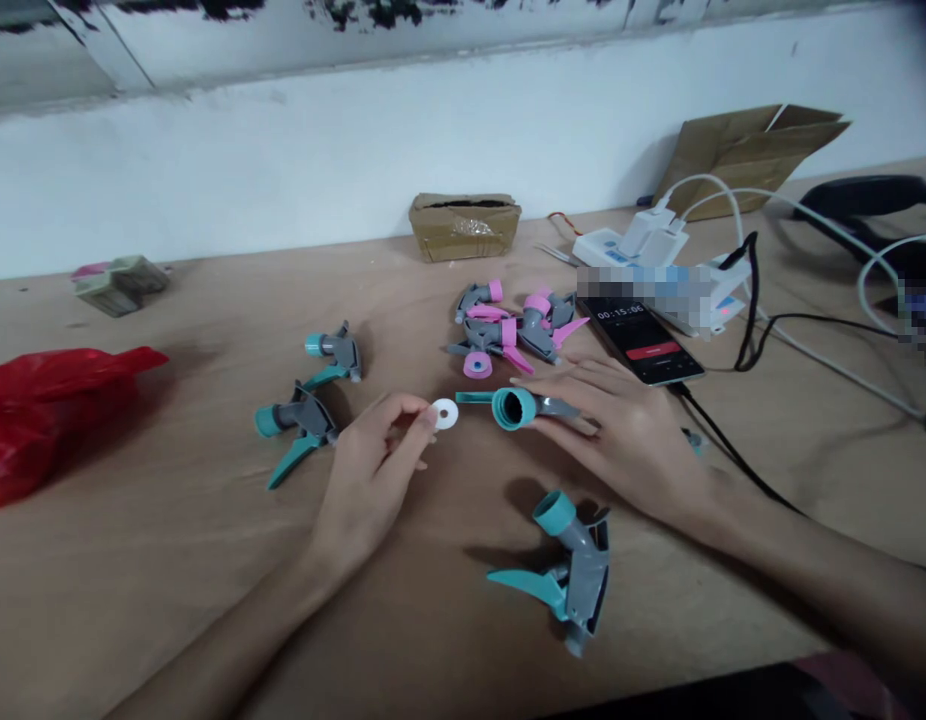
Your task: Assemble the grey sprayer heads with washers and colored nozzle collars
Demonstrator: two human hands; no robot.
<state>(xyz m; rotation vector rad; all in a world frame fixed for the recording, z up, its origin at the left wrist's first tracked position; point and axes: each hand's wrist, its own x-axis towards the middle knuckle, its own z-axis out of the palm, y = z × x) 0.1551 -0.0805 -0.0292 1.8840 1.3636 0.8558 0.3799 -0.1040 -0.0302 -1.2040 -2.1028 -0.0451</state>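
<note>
Between the thumb and fingers of my left hand (384, 450) is a white washer (447, 414), a flat ring with a hole in its middle. My right hand (620, 425) grips a grey and teal trigger sprayer head (515, 408), its threaded collar opening facing me. The washer is just left of that collar, apart from it. Nearer to me lies another teal trigger sprayer head (583, 570) on its side. Two more rest left of my left hand: a nearer sprayer head (305, 415) and a farther one (343, 352).
Behind my hands is a pile of grey and pink sprayer heads (500, 330). A phone (643, 335) running a timer lies right, near a power strip (613, 247) with cables. A small cardboard box (464, 230) stands by the wall; a red plastic bag (50, 420) lies left.
</note>
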